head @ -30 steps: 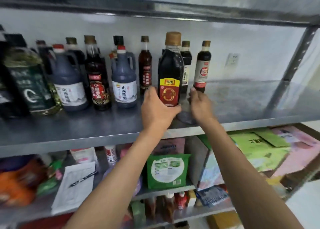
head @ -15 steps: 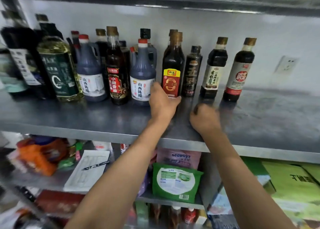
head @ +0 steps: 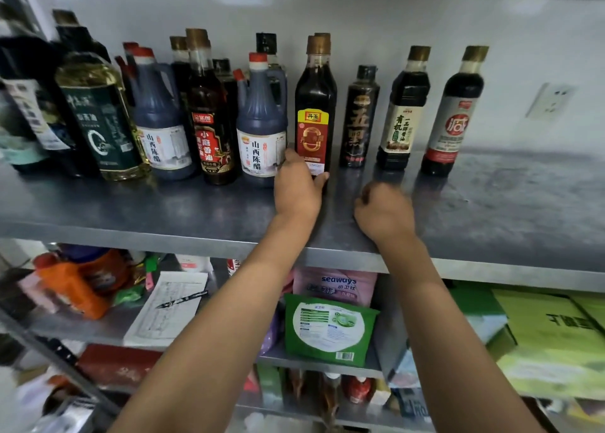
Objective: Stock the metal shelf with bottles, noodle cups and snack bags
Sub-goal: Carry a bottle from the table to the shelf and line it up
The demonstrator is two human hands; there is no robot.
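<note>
At frame centre, the left hand grips the base of the dark glass vinegar bottle with the red-and-yellow label, standing in the row on the grey metal shelf. The right hand rests beside it, fingers curled, empty. About 12 bottles are placed; no noodle cups are visible yet.

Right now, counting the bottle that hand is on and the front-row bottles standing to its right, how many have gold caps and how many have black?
Gold caps: 3, the red-label bottle that the left hand grips, the cream-label bottle and the grey-label bottle.
Black caps: 1, the black-label bottle.
Total: 4.
</note>
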